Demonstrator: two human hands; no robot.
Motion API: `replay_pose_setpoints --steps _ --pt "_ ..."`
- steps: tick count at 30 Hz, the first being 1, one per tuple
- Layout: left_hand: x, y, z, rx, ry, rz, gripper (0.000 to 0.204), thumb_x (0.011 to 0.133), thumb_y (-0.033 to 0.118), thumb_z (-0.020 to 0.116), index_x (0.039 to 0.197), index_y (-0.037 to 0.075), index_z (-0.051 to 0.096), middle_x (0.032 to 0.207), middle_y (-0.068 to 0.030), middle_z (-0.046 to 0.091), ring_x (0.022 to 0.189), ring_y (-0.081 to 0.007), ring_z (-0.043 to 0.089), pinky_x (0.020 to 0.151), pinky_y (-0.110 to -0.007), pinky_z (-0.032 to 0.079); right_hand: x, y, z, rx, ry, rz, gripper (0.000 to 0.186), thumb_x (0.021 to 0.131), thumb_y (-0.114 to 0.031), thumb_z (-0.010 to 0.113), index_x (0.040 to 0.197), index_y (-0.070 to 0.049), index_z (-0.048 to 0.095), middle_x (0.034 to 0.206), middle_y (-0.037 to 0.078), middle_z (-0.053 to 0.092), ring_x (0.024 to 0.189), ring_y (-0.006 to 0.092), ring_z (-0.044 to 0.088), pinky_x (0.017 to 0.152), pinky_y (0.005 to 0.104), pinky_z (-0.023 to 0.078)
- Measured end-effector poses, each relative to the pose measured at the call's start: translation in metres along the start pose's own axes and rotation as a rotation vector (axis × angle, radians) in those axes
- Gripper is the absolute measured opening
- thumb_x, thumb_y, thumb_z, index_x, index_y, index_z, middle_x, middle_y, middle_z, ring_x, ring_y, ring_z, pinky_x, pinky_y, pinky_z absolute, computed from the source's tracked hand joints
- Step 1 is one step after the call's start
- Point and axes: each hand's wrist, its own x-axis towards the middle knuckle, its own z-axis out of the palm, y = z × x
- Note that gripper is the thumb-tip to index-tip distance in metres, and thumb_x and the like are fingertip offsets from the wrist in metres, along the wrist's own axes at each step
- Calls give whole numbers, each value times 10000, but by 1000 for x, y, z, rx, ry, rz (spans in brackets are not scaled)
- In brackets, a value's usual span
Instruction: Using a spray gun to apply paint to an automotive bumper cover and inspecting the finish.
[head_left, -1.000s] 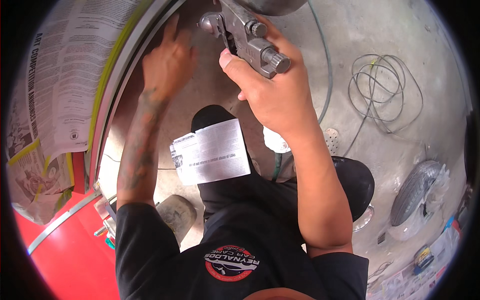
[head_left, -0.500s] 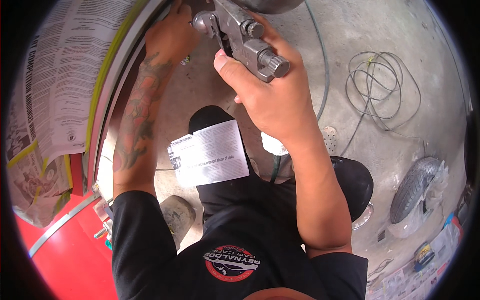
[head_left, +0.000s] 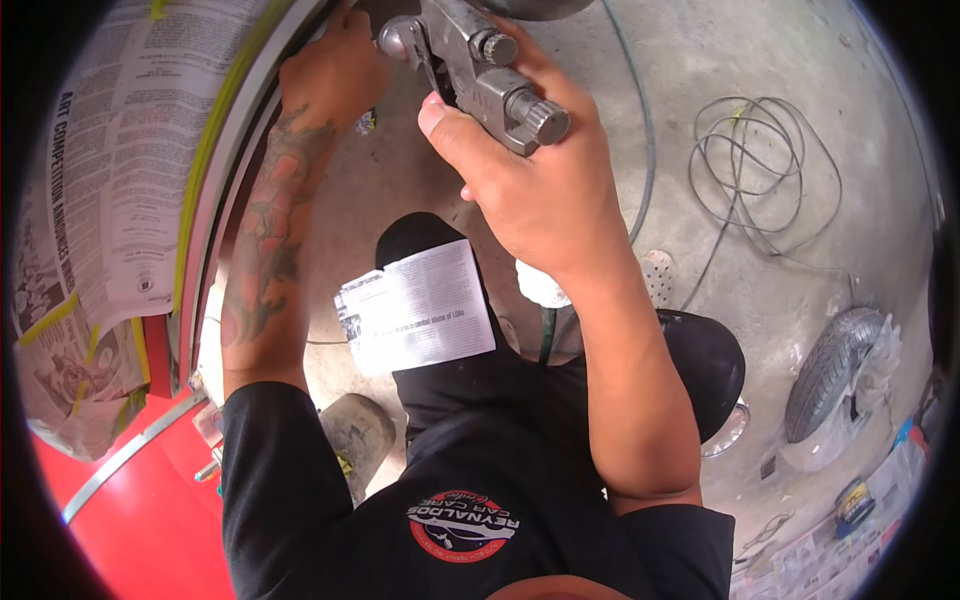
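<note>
My right hand (head_left: pixel 540 185) is closed round a grey metal paint spray gun (head_left: pixel 484 72), with its two ribbed knobs toward me and the front end beyond the upper edge. My left hand (head_left: pixel 325 75) reaches up at the upper left, beside a curved, dark-edged car body panel (head_left: pixel 225 180). Its fingertips run toward the top edge, and their grip is not clear. Yellow tape (head_left: pixel 205 135) and newspaper sheets (head_left: pixel 120 160) cover the surface left of that panel. A torn newspaper sheet (head_left: pixel 425 315) lies across my left thigh.
Glossy red bodywork (head_left: pixel 135 510) is at the lower left. A hose (head_left: pixel 648 120) runs along the concrete floor, with a loosely coiled cable (head_left: pixel 745 165) to its right. Farther right are a tyre (head_left: pixel 835 370) and a can (head_left: pixel 853 505) near newspapers.
The spray gun and my right hand have shifted slightly left and up. My left hand has moved a little left along the panel edge. The sheet on my thigh stays put.
</note>
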Motion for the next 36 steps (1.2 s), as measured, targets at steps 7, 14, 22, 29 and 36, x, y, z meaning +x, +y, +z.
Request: replay_pose_setpoints --steps 7,14,22,29,36 --pt "-6 -5 5 177 170 9 380 862 232 575 1171 11 590 1302 -226 561 1162 -368 591 936 -501 487 1 -21 -6 29 13 50 412 834 -64 636 1237 0 576 867 142 681 751 200 663 748 306 515" --pt "5 -12 13 130 47 90 407 872 250 573 1196 4 566 1318 -246 542 1150 -381 590 932 -503 487 1 -40 -3 -136 53 46 424 833 -68 639 1239 28 568 851 138 672 739 187 653 742 301 514" --pt "5 -19 20 157 78 -31 503 872 323 573 1315 92 519 1345 -162 559 950 -376 683 749 -494 556 4 -6 -3 -15 2 64 425 831 -66 637 1242 14 569 860 144 677 742 209 656 749 316 517" --pt "4 -14 18 68 97 13 485 862 314 573 1282 75 533 1328 -192 561 957 -374 685 765 -493 556 3 -2 -7 -14 7 21 426 829 -65 638 1243 12 569 856 138 675 738 205 653 748 312 517" --pt "3 -13 17 -14 71 -17 428 871 290 567 1210 30 557 1298 -233 559 1040 -383 643 848 -494 524 6 -10 -9 -19 -10 65 428 830 -66 639 1245 11 569 852 134 674 735 199 652 743 309 516"
